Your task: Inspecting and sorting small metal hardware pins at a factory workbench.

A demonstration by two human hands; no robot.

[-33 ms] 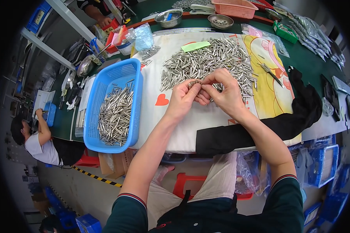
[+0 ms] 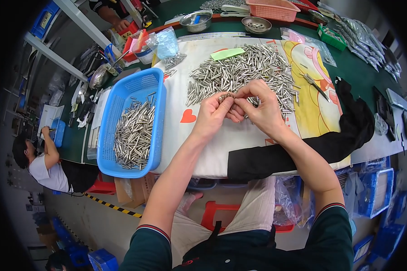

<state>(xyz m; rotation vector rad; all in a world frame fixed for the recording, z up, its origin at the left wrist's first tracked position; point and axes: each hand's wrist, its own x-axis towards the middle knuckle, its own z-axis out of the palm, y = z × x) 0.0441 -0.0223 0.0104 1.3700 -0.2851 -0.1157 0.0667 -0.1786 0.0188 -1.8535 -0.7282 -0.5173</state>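
My left hand is closed around a few small metal pieces, which show between its thumb and fingers. They look like the metal pins lying around, though the fingers cover most of them. Pressed up against it, my right hand has thumb and forefinger pinched together at the left fingertips; what is in that pinch is hidden. Both hands are above the near edge of a wide pile of short silvery metal pins on a printed cloth. On the pile's far side lies a light green strip.
Left of the cloth stands a blue basket partly filled with similar pins. Pliers lie on the right, and a black sleeve-like cloth stretches beneath my right forearm. Metal bowls and a pink basket are behind. Another person sits far left.
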